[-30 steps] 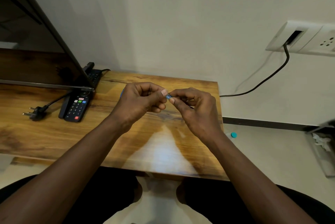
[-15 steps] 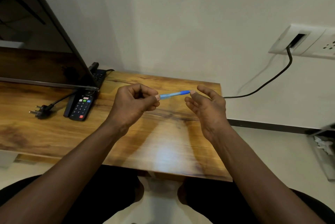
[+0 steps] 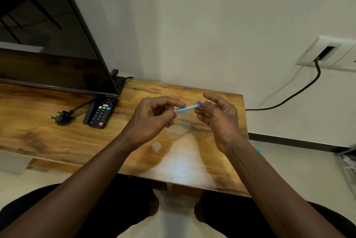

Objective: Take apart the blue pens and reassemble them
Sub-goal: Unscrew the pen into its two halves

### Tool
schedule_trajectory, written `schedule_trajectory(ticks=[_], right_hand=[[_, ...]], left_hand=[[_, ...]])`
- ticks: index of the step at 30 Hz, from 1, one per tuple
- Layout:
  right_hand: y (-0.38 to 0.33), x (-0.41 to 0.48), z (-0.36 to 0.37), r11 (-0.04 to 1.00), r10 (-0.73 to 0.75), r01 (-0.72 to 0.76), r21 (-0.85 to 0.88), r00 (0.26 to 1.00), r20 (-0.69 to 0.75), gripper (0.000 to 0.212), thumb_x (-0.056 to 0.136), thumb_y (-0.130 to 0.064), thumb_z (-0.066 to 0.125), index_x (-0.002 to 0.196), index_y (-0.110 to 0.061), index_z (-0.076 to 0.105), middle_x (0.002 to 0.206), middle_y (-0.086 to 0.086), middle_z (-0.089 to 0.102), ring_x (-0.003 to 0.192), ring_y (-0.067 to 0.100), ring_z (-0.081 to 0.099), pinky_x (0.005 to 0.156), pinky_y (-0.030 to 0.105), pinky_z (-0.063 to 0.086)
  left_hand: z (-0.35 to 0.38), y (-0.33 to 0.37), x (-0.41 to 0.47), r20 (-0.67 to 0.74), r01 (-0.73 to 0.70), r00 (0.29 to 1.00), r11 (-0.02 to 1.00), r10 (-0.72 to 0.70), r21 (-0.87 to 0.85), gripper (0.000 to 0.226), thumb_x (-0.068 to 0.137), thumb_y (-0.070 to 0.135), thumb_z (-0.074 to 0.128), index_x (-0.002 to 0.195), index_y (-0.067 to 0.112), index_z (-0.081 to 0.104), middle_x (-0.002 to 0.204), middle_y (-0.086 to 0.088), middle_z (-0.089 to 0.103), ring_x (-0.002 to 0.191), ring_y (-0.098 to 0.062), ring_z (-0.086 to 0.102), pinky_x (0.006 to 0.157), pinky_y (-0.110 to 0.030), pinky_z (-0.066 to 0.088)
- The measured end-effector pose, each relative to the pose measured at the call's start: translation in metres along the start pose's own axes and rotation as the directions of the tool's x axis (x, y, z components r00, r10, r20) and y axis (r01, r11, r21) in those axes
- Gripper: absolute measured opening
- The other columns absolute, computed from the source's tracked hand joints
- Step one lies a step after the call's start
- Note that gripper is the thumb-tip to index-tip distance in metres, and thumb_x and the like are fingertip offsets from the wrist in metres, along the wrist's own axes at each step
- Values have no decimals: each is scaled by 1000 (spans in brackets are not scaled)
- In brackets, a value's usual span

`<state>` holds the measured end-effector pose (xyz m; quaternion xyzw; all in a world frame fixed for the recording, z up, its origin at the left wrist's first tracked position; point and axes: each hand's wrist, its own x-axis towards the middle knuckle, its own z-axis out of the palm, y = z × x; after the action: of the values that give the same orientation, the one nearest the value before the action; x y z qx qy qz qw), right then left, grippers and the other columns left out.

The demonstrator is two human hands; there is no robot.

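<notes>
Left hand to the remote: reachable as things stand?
Probably yes. The remote lies on the table left of the left hand, nothing between them; only its far end sits under the screen. That hand pinches the blue pen, though.

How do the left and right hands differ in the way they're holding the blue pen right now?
The left hand is curled tight, pinching the blue pen at its lower end; the right hand has only thumb and forefinger at the higher end. The left hand's other fingers are tucked in; the right hand's are loosely spread. Both hold the pen in the air above the wooden table.
</notes>
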<state>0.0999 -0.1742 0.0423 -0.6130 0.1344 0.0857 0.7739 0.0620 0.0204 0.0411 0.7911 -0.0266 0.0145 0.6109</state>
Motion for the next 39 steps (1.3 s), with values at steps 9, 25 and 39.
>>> schedule_trajectory(ticks=[9, 25, 39], right_hand=[[3, -4, 18, 944, 241, -241, 226, 970, 27, 44, 91, -3, 74, 131, -3, 54, 104, 21, 75, 83, 27, 73, 79, 33, 63], [58, 10, 43, 925, 201, -161, -343, 976, 83, 6, 95, -11, 68, 98, -12, 72, 90, 6, 71, 82, 19, 66, 79, 40, 61], [55, 5, 21, 796, 5, 75, -601, 991, 130, 21, 97, -21, 67, 119, -22, 71, 110, -6, 73, 104, 13, 67, 96, 45, 58]], left_hand=[[-13, 8, -3, -232, -23, 973, 1000, 22, -3, 10, 96, 15, 74, 103, 11, 80, 84, -5, 78, 73, -18, 76, 69, -37, 64], [-5, -31, -12, -184, 353, 934, 711, -305, 608, 22, 81, 29, 88, 101, 25, 78, 98, 5, 78, 94, -12, 71, 78, -28, 54], [9, -34, -11, -165, 305, 945, 582, -281, 754, 27, 95, 32, 76, 118, 18, 72, 106, -4, 74, 86, -17, 68, 73, -31, 58]])
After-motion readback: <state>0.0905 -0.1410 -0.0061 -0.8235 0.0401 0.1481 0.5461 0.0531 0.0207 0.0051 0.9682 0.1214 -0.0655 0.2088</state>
